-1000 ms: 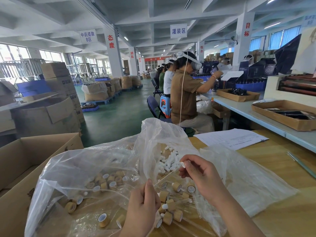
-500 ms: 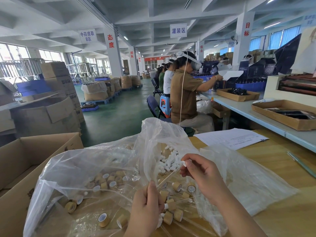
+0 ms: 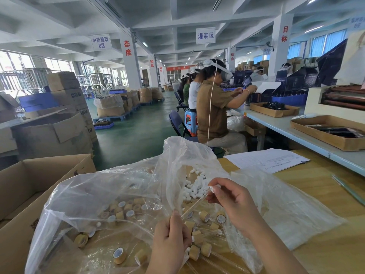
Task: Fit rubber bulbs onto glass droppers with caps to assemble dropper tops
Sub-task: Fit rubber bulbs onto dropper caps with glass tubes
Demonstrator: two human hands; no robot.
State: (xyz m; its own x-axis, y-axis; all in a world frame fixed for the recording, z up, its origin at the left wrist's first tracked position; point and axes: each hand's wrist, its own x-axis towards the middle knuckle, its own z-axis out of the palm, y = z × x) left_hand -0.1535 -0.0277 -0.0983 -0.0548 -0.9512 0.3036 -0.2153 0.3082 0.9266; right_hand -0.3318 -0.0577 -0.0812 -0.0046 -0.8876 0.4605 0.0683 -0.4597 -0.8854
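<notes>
Facing a factory hall; wooden table (image 3: 325, 224) carrying clear plastic bags (image 3: 110, 194) of caps (image 3: 204, 216).
Over the bags, glass dropper (image 3: 194, 204) long axis diagonal, low-left to high-right; left grip (image 3: 169, 240) pinches lower end, right grip (image 3: 235, 204) pinches white bulb (image 3: 214, 187) at top.

Of the person, only two bare parts are shown, at the lower edge of the view. The left grip (image 3: 169, 240), a bare hand with rounded knuckles, is seen mostly by its back, and only a short stretch of the bare left wrist (image 3: 158, 268) is caught before the frame ends. The right grip (image 3: 235, 204), a bare hand of like build, is joined to a long, uncovered right forearm (image 3: 276, 252) that is cut off at the bottom. Clothing cannot be told, since everything above the forearms is outside the view.
</notes>
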